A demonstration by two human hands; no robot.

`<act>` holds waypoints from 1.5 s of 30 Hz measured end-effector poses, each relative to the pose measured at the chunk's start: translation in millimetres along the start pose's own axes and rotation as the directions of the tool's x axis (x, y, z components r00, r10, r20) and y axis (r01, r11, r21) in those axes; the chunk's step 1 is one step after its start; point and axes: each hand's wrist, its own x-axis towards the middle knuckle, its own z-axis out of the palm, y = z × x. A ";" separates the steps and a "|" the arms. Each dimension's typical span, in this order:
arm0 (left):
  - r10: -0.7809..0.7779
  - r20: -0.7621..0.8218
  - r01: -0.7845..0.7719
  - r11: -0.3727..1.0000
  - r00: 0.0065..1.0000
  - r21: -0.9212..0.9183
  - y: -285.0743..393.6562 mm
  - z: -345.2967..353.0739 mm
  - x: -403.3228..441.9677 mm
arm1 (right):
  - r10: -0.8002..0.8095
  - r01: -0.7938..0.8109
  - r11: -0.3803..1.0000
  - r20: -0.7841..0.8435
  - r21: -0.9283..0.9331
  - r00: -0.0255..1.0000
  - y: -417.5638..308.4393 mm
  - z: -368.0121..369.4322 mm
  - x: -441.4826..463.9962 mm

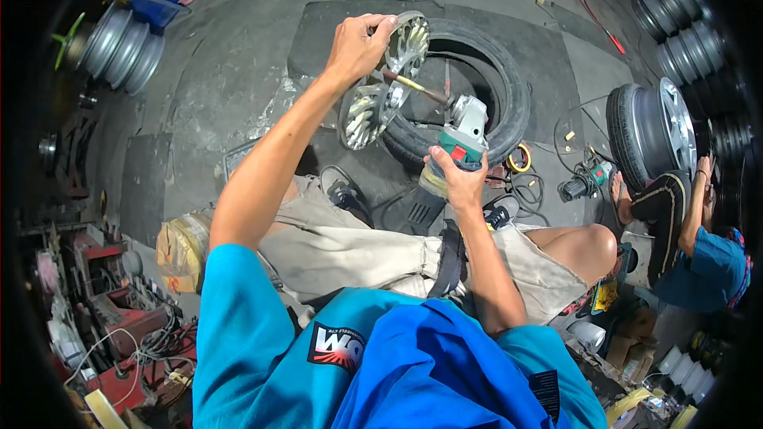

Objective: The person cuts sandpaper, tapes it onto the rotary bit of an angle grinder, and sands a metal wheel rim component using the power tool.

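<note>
My left hand [362, 49] is closed on the upper edge of a spoked wheel rim [368, 117], which stands tilted against a black tire [515, 83] lying flat on the floor. In my right hand [461, 181] is an angle grinder [469, 123] with a grey head and green body, my fingers wrapped round it. A thin rod [412, 84], brownish and yellow, runs from the grinder's head toward the rim's spokes. Whether its tip touches the spokes, I cannot tell. The rim's lower edge is close to my shoe [343, 193].
A person [703, 258] sits at the right beside a wheel with its tire [648, 131]. Nearby lie another grinder [584, 181], cables and a yellow tape roll [519, 159]. Stacked rims [123, 48] stand at the far left. Red machinery [127, 334] is at lower left.
</note>
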 end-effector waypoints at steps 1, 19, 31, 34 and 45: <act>-0.008 -0.011 0.009 0.998 1.000 0.069 2.2 -1.3 -1.3 | 0.003 -0.003 1.000 -0.001 -0.002 1.000 2.4 -3.4 -1.1; -0.072 -0.025 0.074 0.995 0.997 0.069 0.5 -3.4 1.6 | -0.167 0.167 0.954 0.022 -0.250 0.986 8.3 -5.4 -1.0; -0.037 -0.018 0.038 0.996 0.999 0.077 2.0 1.8 -0.4 | -0.235 0.224 0.923 0.003 -0.313 0.972 -5.6 2.4 -11.4; -0.021 -0.038 0.023 0.997 0.999 0.069 1.0 0.6 0.3 | -0.253 0.240 0.922 -0.003 -0.305 0.967 -1.1 -0.9 -7.7; 0.027 -0.058 -0.018 0.989 0.998 0.149 1.2 -2.0 -1.2 | -0.150 0.154 0.943 0.034 -0.295 0.988 -3.7 -9.5 -5.0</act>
